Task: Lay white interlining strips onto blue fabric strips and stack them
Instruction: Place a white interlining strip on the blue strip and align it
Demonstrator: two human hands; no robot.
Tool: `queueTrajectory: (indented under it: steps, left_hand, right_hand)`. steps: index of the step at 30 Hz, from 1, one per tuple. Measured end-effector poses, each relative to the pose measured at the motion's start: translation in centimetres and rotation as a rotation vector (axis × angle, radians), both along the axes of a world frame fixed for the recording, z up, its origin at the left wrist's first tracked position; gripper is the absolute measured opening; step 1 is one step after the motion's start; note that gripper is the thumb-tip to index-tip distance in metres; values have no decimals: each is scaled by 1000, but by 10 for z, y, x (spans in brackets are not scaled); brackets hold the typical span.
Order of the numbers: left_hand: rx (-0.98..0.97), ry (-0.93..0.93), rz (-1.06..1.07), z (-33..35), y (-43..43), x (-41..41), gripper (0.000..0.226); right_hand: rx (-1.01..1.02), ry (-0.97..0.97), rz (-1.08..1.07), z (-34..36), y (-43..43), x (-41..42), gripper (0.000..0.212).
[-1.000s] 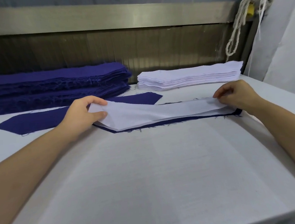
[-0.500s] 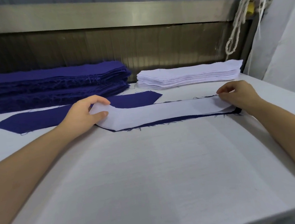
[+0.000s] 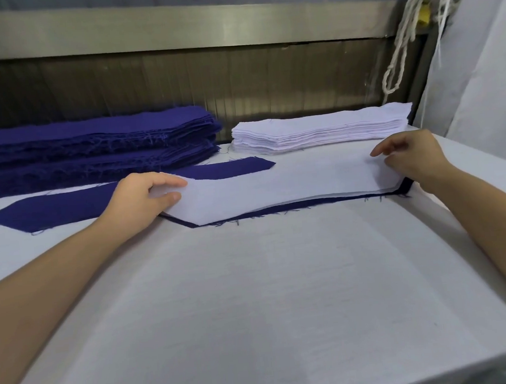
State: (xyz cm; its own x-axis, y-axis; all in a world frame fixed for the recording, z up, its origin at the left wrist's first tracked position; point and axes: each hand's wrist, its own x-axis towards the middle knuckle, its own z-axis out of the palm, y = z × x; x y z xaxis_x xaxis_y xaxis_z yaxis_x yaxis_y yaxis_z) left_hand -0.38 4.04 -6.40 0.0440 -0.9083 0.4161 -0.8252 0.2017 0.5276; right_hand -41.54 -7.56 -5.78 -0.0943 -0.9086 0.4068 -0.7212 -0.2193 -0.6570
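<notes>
- The white desk (image 3: 254, 297) stretches between my forearms.
- My left hand (image 3: 143, 197) and right hand (image 3: 409, 161) each pinch one end of one white interlining strip (image 3: 276, 190), over one blue fabric strip (image 3: 277, 210).
- Just past my left hand lies one loose blue strip (image 3: 65, 206).
- Farther: one blue stack (image 3: 91, 150) beyond my left hand, one white stack (image 3: 322, 128) beyond my right.

- White interlining strip (image 3: 275, 187), pointed at its left end, covers a blue fabric strip (image 3: 406, 186); only the frayed near edge shows.
- Single blue strip (image 3: 65, 206) lies flat behind, to the left.
- Blue strip stack (image 3: 90, 144) and white interlining stack (image 3: 319, 129) sit side by side at the back.
</notes>
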Motion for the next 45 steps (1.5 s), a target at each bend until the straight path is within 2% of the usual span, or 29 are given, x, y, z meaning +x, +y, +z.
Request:
queueTrajectory:
  steps: [8, 45]
  left_hand:
    - [27, -56, 8, 0, -1, 0, 23]
    - [-6, -171, 5, -5, -4, 2, 27]
  right_hand:
    - [70, 141, -20, -3, 0, 2, 41]
    - [116, 226, -31, -7, -1, 3, 36]
